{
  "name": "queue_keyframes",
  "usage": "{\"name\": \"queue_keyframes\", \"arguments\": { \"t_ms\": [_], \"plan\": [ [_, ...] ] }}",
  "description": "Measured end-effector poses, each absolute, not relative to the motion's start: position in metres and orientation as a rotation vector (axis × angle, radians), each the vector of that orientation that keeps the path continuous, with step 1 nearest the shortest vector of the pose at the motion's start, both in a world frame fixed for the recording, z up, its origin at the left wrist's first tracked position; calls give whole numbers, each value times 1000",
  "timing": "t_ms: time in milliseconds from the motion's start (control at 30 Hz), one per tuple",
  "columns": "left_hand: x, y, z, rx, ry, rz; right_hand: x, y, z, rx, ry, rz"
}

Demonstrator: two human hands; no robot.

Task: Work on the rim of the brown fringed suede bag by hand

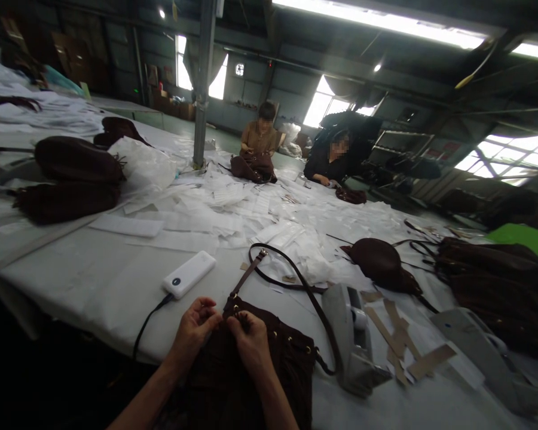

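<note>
A dark brown handbag (pixel 291 364) with gold eyelets along its top edge lies at the table's near edge, in front of me. Its long strap (pixel 314 292) loops away and curves back down on the right. My right hand (pixel 253 343) is closed in a pinch on the bag's top edge, thumb and fingers together among the dark material there. Close beside it, my left hand (pixel 197 328) has curled fingers, thumb and forefinger tips meeting at the bag's upper left corner. Whatever those tips hold is too small and dark to name.
A white power bank (pixel 188 275) with a black cable lies left of the bag. Right of it stands a grey tape dispenser (pixel 347 340) beside brown strips (pixel 430 361). White sheets (pixel 233 209) and more brown bags (pixel 78 158) cover the table. Two people (pixel 260 137) sit opposite.
</note>
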State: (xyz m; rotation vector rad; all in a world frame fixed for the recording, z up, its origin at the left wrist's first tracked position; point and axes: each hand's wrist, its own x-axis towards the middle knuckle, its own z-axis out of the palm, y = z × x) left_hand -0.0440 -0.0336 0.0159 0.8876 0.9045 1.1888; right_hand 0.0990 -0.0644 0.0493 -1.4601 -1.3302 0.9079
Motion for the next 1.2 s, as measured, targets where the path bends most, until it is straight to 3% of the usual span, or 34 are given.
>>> {"name": "queue_keyframes", "arguments": {
  "t_ms": [533, 733, 900, 1200],
  "plan": [
    [-49, -33, 16, 938, 1008, 1225, 97, -59, 45, -1503, -1461, 894],
    [-71, -79, 20, 1736, 1163, 792, 94, -58, 39, -1562, -1475, 824],
    [-81, -89, 32, 1906, 1407, 519, 99, -64, 39, -1579, -1465, 809],
    [-74, -58, 25, 1564, 1117, 733, 110, -77, 48, -1463, -1493, 843]
  ]
}}
